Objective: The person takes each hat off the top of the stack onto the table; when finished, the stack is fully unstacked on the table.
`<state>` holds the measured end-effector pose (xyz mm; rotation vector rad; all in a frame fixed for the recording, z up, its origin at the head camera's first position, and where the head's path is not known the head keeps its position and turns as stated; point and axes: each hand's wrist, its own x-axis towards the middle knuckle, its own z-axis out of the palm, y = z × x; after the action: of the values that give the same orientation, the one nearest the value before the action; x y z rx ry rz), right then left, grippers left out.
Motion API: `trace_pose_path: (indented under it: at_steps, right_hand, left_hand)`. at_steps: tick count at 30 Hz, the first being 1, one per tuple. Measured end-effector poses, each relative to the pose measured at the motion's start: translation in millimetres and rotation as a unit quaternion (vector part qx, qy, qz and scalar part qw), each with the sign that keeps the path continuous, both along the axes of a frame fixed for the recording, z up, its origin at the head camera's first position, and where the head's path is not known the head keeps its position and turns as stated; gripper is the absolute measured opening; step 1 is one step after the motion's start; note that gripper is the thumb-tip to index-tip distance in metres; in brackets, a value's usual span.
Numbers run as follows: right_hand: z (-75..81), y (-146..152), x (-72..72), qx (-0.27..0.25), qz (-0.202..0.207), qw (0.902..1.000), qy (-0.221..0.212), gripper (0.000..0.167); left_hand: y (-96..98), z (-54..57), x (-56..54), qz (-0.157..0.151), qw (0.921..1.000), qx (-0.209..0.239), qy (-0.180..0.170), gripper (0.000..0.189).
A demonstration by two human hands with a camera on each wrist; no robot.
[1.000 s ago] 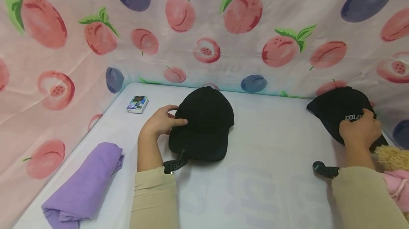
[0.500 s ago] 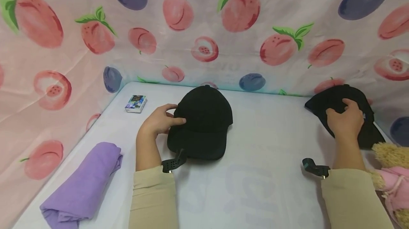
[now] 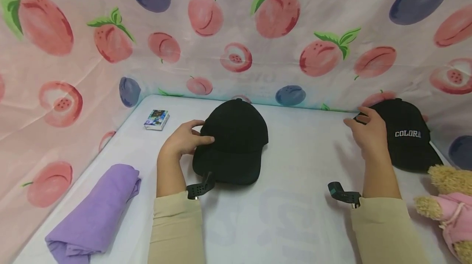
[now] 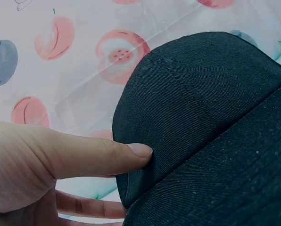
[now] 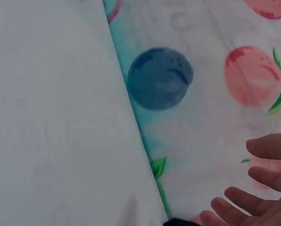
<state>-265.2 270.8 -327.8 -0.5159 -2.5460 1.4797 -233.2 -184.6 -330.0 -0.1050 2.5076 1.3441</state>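
Left wrist view: the plain black cap (image 4: 192, 94), its twill weave resolved only here, is pinched at the side by the left hand (image 4: 44, 155). Head view: it is toward the rear of the white desk (image 3: 295, 198); at right, a second cap (image 3: 409, 151) bears white lettering beginning "COLOR". Beside that, the right hand (image 3: 370, 135) has spread fingers.

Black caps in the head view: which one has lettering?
The lettered cap beside the stuffed toy. White letters mark its front; the plain cap pinched by the left hand shows none.
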Motion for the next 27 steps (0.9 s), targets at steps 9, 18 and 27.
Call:
trace_pose_path:
  at_steps: [9,18,27]
  right_hand:
    - [6.4,-32,4.9,-0.047,0.051,0.9976,0.000,0.074]
    - [9.7,-59,12.9,-0.127,0.084,0.9882,0.014,0.070]
    - [19.8,-74,18.4,-0.157,0.146,0.9764,0.025,0.071]
  left_hand:
    - [-0.3,0.6,-1.4,-0.001,1.0000,0.004,-0.001,0.077]
    - [0.5,0.4,-3.1,-0.003,1.0000,0.007,-0.004,0.077]
    - [-1.1,-0.3,-0.8,-0.007,1.0000,0.005,-0.001,0.078]
